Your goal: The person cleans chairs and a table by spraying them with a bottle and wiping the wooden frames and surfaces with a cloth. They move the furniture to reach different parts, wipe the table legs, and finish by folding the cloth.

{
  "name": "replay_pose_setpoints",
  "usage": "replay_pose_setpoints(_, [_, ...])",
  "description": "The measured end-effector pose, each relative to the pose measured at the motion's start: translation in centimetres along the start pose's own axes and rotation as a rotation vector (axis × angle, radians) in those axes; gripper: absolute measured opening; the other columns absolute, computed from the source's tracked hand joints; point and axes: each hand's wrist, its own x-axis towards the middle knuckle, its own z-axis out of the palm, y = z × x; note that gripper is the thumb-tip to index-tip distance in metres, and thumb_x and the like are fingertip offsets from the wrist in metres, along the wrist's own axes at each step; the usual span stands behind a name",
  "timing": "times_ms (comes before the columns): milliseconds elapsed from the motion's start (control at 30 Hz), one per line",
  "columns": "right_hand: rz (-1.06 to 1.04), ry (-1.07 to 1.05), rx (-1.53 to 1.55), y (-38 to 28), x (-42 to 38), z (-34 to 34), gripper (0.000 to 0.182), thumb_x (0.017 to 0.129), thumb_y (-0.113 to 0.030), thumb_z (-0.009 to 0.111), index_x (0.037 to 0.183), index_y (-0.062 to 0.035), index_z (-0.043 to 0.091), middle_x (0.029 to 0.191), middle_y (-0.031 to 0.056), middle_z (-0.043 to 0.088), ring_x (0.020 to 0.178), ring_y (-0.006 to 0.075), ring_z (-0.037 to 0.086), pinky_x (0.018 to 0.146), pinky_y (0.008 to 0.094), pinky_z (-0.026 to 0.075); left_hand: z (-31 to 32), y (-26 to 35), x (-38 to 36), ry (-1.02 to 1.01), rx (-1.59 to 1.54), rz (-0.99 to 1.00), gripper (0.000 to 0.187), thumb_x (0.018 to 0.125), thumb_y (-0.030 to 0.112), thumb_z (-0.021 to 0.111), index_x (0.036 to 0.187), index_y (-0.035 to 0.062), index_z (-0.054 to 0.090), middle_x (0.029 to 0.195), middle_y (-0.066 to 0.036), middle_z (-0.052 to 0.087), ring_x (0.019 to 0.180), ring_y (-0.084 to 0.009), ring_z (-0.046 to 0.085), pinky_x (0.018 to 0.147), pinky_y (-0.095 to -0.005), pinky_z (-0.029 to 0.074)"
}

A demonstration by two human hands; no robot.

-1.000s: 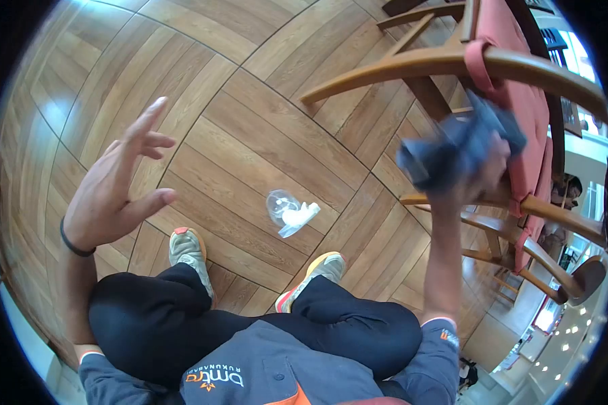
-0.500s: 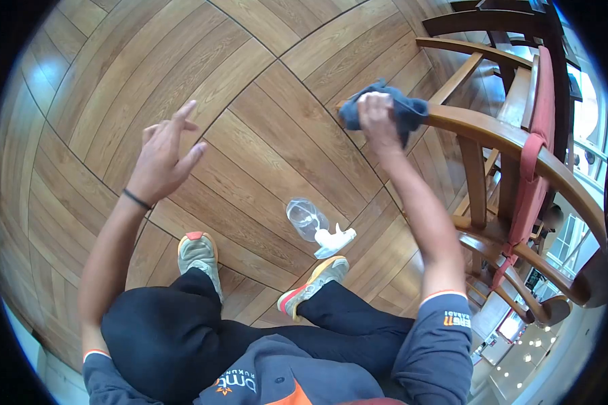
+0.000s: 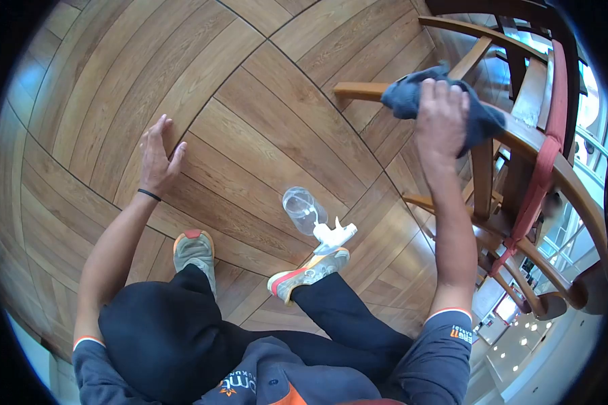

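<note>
My right hand is wrapped over a dark blue-grey cloth, pressing it around a wooden chair leg. The leg's end pokes out to the left of the cloth. The brown wooden chair lies tipped on its side at the right, with a red fabric strip along it. My left hand hovers over the floor at the left, fingers apart and holding nothing. A clear spray bottle with a white trigger head lies on the floor near my right shoe.
Wood-patterned floor tiles spread beneath me. My left shoe and right shoe rest on them. More dark wooden furniture stands at the upper right, with bright windows beyond.
My right hand and the cloth have slid right along the chair leg, uncovering more of its end. My left hand has dropped slightly lower and to the left.
</note>
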Motion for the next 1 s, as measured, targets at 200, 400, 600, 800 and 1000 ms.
replay_pose_setpoints(200, [0.06,-0.003,-0.082,-3.0,0.1,1.8,0.019,0.088,-0.02,0.055,0.103,-0.0105,0.063,0.101,0.0077,0.064,0.103,0.0223,0.059,0.106,0.0395,0.036,-0.2,0.5,0.4,0.01,0.011,-0.089,0.069,0.088,0.018,0.07,0.148,0.0064,0.037,0.125,-0.009,0.059,0.121,-0.0281,0.051,0.106,-0.0464,0.033])
replay_pose_setpoints(400, [-0.036,0.087,0.108,-13.2,0.3,8.5,0.018,0.087,-0.021,0.054,0.097,-0.0111,0.066,0.097,0.0076,0.064,0.103,0.0237,0.059,0.098,0.0374,0.038,-3.0,2.0,-3.0,0.015,0.204,-0.091,0.069,0.087,0.016,0.068,0.149,0.0082,0.037,0.122,-0.005,0.06,0.123,-0.0252,0.047,0.108,-0.0482,0.027])
replay_pose_setpoints(600, [-0.001,0.098,0.246,-10.0,-0.5,6.4,0.017,0.084,-0.015,0.057,0.097,-0.0071,0.065,0.102,0.0107,0.063,0.105,0.0256,0.058,0.101,0.0355,0.044,-5.1,3.6,-4.3,0.06,0.205,-0.08,0.07,0.086,0.017,0.07,0.148,0.0083,0.038,0.12,-0.005,0.061,0.119,-0.025,0.05,0.106,-0.0466,0.029])
replay_pose_setpoints(800, [-0.135,0.202,0.36,-2.4,-2.4,1.4,0.014,0.086,-0.016,0.056,0.093,-0.0085,0.066,0.098,0.0107,0.067,0.104,0.0251,0.062,0.1,0.037,0.045,-5.8,8.4,-3.4,-0.2,0.041,0.035,0.066,0.083,0.019,0.073,0.142,0.0085,0.045,0.113,-0.009,0.063,0.114,-0.0273,0.054,0.103,-0.0448,0.033])
replay_pose_setpoints(1000, [-0.237,-0.402,0.804,2.9,-11.7,-5.4,0.014,0.074,-0.007,0.064,0.087,-0.0076,0.065,0.084,0.0162,0.07,0.085,0.0338,0.068,0.082,0.0455,0.052,-4.9,19.3,-0.4,-0.985,0.18,0.721,0.088,0.074,0.039,0.08,0.145,0.0057,0.041,0.126,-0.014,0.059,0.122,-0.0313,0.051,0.105,-0.045,0.035])
